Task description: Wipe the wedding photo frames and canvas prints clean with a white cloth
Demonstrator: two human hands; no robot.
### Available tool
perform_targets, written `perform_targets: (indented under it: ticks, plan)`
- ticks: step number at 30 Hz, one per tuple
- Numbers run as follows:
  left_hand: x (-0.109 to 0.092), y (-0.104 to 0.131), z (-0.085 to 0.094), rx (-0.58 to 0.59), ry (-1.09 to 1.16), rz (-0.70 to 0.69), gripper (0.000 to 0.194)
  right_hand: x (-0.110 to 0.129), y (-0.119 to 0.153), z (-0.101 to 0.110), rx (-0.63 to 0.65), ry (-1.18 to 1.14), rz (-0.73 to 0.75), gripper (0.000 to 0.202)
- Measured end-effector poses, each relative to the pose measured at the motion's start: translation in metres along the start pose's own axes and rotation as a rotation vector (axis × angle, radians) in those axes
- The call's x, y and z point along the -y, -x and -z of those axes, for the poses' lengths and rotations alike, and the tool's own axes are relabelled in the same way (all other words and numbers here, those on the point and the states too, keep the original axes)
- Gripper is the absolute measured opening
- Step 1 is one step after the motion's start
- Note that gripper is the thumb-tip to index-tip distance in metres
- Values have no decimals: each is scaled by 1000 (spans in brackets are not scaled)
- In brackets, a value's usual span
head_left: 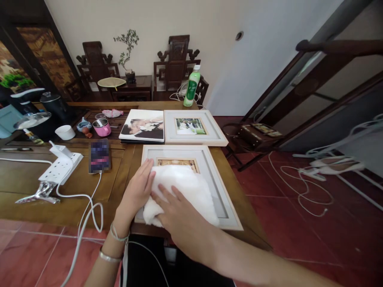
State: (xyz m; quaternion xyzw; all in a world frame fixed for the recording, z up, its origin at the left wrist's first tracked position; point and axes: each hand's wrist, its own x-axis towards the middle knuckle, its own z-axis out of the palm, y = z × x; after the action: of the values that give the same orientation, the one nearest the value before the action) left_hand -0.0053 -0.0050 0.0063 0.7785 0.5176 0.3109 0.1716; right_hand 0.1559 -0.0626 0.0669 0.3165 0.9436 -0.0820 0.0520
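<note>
A white fluffy cloth (196,193) covers much of a light wood picture frame (226,195) lying near the table's front edge. My right hand (179,219) presses on the cloth with its fingers spread over the top and its thumb at the bunched near edge, keeping hold of it. At the frame's left side rests my left hand (139,185), fingers stretched out flat against the rim and beside the cloth. The frame's grey mat and the top of a golden picture show above the cloth; the rest of the picture is hidden.
Behind lie a second framed photo (218,137) and a photo album (142,125). A green bottle (191,87) stands at the back edge. Leftward are a phone (99,155), a power strip (61,167) with trailing white cables, a pink cup (102,127) and a white bowl (65,132).
</note>
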Motion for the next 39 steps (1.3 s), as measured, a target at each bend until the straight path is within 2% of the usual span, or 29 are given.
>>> perform_targets:
  ticks: [4,7,11,14,17,20,24,27,29,31,34,39]
  plan:
    - [2,-3,-3,14,-60,-12,44,-5,12,-7,-39,-53,-9,32]
    - [4,-2,-4,14,-84,-24,42,-18,30,-23,-173,-53,-33,26]
    - [6,-1,-5,9,-108,-36,47,-42,70,-43,-381,20,-99,29]
    - [7,-1,-5,37,-135,-20,52,-57,101,-48,-422,31,-185,34]
    - [8,-1,-8,62,-171,-32,56,-61,116,-49,-422,48,-223,36]
    - [10,-2,-11,51,-197,-60,59,-48,106,-53,-491,66,-199,29]
    - [10,-2,-12,37,-209,-58,57,-8,60,-55,-569,24,-85,17]
    - [8,-3,-9,47,-199,-43,52,18,30,-55,-584,34,-61,20]
    - [7,-3,-7,46,-187,-50,50,22,26,-57,-601,43,-69,24]
    - [7,-3,-6,39,-178,-70,50,16,38,-61,-640,37,-87,24]
    - [8,-3,-6,25,-167,-97,51,-5,74,-68,-685,27,-115,25]
    - [9,-3,-6,39,-163,-97,51,-35,128,-67,-622,-31,-215,37]
